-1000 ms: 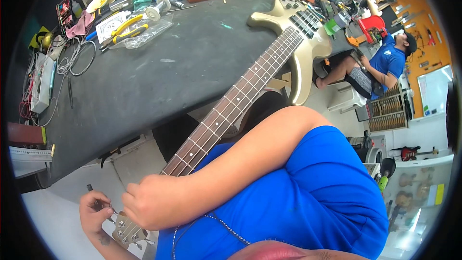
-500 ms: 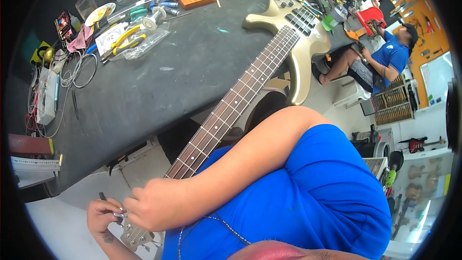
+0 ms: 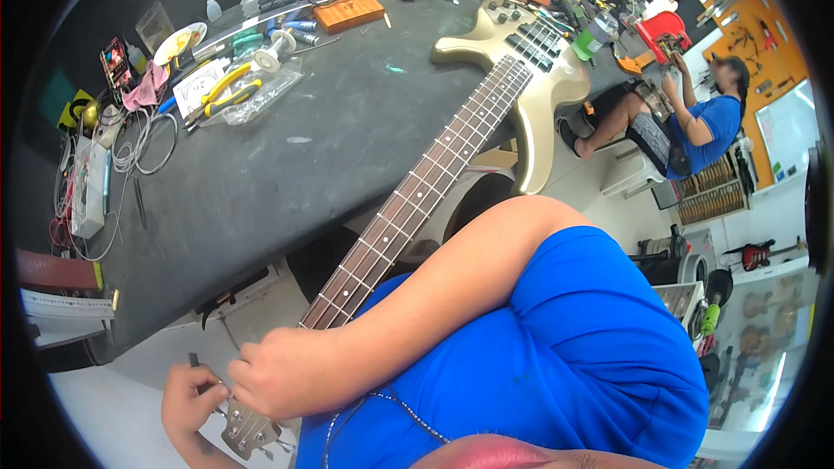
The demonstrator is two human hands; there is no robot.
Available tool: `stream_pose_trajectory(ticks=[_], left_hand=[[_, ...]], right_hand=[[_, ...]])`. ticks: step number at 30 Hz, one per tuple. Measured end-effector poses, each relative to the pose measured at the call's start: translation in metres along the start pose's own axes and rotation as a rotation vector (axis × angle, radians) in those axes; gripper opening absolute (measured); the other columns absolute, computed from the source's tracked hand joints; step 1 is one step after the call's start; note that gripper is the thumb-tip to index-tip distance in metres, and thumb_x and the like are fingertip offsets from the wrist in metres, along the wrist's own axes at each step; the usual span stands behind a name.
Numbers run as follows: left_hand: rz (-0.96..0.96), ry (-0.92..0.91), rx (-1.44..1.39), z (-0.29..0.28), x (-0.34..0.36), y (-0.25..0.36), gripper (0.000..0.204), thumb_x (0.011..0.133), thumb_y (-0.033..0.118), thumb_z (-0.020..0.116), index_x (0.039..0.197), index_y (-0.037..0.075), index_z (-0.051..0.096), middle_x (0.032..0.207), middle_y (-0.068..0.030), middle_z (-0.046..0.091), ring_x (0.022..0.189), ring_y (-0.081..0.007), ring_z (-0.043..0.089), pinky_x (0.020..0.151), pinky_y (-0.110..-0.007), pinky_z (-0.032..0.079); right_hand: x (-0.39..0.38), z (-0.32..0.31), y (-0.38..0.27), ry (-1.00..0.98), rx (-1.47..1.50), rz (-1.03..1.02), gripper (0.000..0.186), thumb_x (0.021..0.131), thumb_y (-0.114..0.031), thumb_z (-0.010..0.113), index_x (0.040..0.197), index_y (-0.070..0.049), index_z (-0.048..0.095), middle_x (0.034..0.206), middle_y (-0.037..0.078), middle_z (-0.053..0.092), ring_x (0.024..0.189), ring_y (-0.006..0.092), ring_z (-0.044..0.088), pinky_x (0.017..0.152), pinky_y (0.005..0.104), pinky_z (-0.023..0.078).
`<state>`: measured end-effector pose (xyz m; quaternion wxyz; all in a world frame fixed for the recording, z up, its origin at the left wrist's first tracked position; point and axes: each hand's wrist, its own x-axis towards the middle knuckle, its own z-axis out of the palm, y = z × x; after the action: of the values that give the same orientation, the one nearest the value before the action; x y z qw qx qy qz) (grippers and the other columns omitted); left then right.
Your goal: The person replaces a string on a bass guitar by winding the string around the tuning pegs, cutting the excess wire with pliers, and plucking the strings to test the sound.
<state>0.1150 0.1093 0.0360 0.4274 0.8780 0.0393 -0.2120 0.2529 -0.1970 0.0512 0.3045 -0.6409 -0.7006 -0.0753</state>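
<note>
A gold electric bass [image 3: 541,92] lies diagonally, its body on the dark workbench [image 3: 200,182] and its long fretted neck [image 3: 391,226] running down toward me. My left hand [image 3: 184,399] is closed on a dark rod-like tool [image 3: 194,361] beside the tuning keys of the headstock [image 3: 248,430]. My right hand [image 3: 295,369] is curled over the upper end of the headstock, near the nut; what its fingers grip is hidden beneath them. My right forearm crosses in front of the lower neck.
Pliers [image 3: 221,87], tangled cables [image 3: 139,148], a wooden block [image 3: 347,10] and a bottle [image 3: 595,35] crowd the bench. A co-worker [image 3: 708,130] sits at the right, holding something, near an orange tool board [image 3: 747,26]. A ruler [image 3: 65,302] lies at the left edge.
My hands and the headstock have shifted slightly right and down in the picture; the grips look much the same. The co-worker's raised hand has come down toward their other hand.
</note>
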Motion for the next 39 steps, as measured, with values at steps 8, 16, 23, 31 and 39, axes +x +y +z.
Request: stream_pose_trajectory(ticks=[8, 16, 23, 31, 39], left_hand=[[0.093, 0.100, -0.601, 0.011, -0.006, -0.037, 0.055, 0.068, 0.032, 0.103, 0.110, 0.003, 0.086, 0.097, -0.0121, 0.080, 0.080, -0.0146, 0.067, 0.066, -0.029, 0.050], [0.112, 0.043, -0.458, 0.010, 0.012, -0.033, 0.023, 0.077, 0.020, 0.091, 0.088, 0.001, 0.082, 0.081, -0.0065, 0.072, 0.076, -0.0161, 0.066, 0.063, -0.031, 0.049], [0.165, 0.052, -0.250, 0.004, 0.020, -0.021, 0.020, 0.080, 0.018, 0.074, 0.073, 0.000, 0.070, 0.072, -0.0058, 0.065, 0.067, -0.0165, 0.061, 0.059, -0.033, 0.046], [0.100, 0.471, 0.120, -0.063, 0.023, -0.006, 0.027, 0.089, 0.020, 0.078, 0.076, -0.001, 0.066, 0.073, -0.0058, 0.063, 0.073, -0.0166, 0.055, 0.069, -0.034, 0.043], [0.187, 1.169, 0.297, -0.070, -0.011, 0.073, 0.017, 0.104, 0.004, 0.068, 0.089, -0.003, 0.063, 0.083, -0.0018, 0.055, 0.079, -0.0136, 0.046, 0.074, -0.029, 0.038]], right_hand=[[0.001, 0.003, 0.001, -0.172, 0.024, -0.005, 0.039, 0.078, -0.027, 0.081, 0.093, 0.004, 0.065, 0.084, 0.012, 0.062, 0.079, 0.0260, 0.067, 0.056, 0.0372, 0.056], [-0.001, -0.003, -0.001, -0.074, 0.001, -0.007, 0.044, 0.076, -0.030, 0.084, 0.094, 0.003, 0.061, 0.085, 0.012, 0.062, 0.077, 0.0264, 0.067, 0.056, 0.0381, 0.056], [0.005, -0.018, 0.007, -0.142, 0.034, -0.025, 0.046, 0.075, -0.031, 0.084, 0.094, 0.003, 0.060, 0.084, 0.012, 0.062, 0.078, 0.0270, 0.068, 0.055, 0.0381, 0.055], [0.056, -0.005, 0.045, -0.065, -0.069, 0.006, 0.018, 0.081, -0.015, 0.075, 0.089, 0.000, 0.068, 0.082, 0.015, 0.072, 0.080, 0.0323, 0.075, 0.066, 0.0438, 0.062], [0.102, -0.002, 0.115, -0.194, -0.111, 0.164, 0.022, 0.079, -0.008, 0.077, 0.099, 0.002, 0.073, 0.100, 0.021, 0.077, 0.097, 0.0382, 0.079, 0.083, 0.0472, 0.064]])
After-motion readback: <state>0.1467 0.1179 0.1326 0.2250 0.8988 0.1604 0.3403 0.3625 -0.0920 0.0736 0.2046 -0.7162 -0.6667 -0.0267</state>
